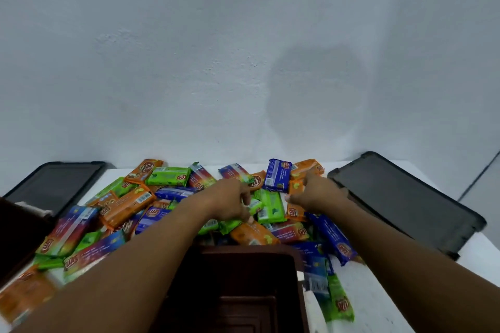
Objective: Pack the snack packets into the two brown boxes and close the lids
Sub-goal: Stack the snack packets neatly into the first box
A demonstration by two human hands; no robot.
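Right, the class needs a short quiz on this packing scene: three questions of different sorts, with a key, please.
1. True or false: the open brown plastic box nearest the person is already full.
2. Where do the two dark grey flat lids lie? A) shut on the boxes B) flat, one on either side of the pile of colourful snack packets C) stacked together
3. What do the left hand and right hand both reach into?

Key: 1 false; 2 B; 3 the packet pile.
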